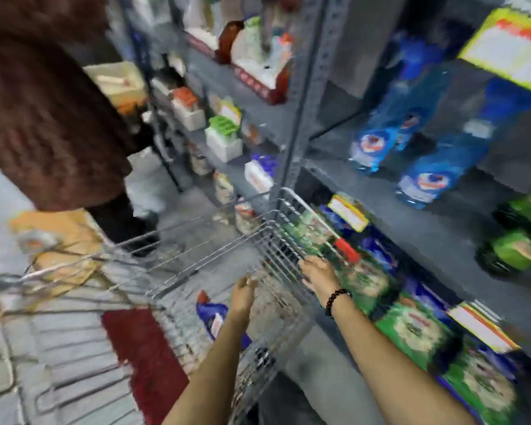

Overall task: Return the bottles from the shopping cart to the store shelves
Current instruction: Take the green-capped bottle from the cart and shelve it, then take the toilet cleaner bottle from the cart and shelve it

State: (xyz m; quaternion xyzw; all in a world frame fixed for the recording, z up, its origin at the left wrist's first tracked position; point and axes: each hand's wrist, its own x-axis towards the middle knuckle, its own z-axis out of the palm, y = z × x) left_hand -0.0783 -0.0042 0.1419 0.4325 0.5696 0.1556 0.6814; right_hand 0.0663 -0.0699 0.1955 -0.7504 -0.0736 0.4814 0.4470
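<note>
The frame is blurred by motion. A wire shopping cart (215,259) stands below me, beside grey metal shelves (417,216). One blue bottle (213,319) with a red cap lies in the cart near its right wall. My left hand (242,291) hovers over the cart just above that bottle, fingers apart and holding nothing. My right hand (318,276), with a dark bead bracelet on the wrist, is at the cart's right rim with fingers spread, also holding nothing. Blue bottles (420,176) stand on the shelf to the right.
A person in a brown sweater (43,102) stands close at the left, past the cart's front. Green packages (411,326) fill the lower shelf at the right. Green-labelled dark bottles (515,246) sit at far right. Boxes line the shelves further back. A red panel (144,357) lies in the cart.
</note>
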